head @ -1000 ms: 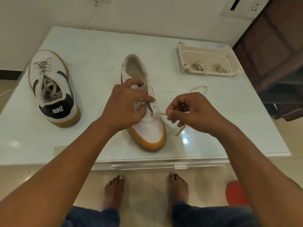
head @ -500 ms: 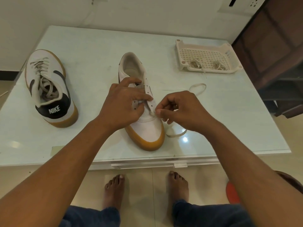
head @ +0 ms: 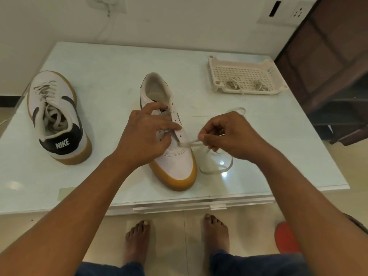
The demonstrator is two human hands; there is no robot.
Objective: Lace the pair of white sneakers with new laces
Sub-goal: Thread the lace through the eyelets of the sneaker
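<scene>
My right hand [head: 229, 136] is pinching the lace [head: 191, 144], drawing it further out of the lowest eyelet than a moment ago. My left hand [head: 147, 134] is gripping the sneaker [head: 177, 160] beneath it; lacing is only just starting.

The left hand [head: 145, 134] is gripping the unlaced sneaker [head: 175, 162] near the table's [head: 111, 80] front edge, while the right hand [head: 229, 136] is pinching a lace [head: 191, 144] running from a low eyelet. The laced sneaker [head: 57, 116] is sitting by the left edge.
</scene>
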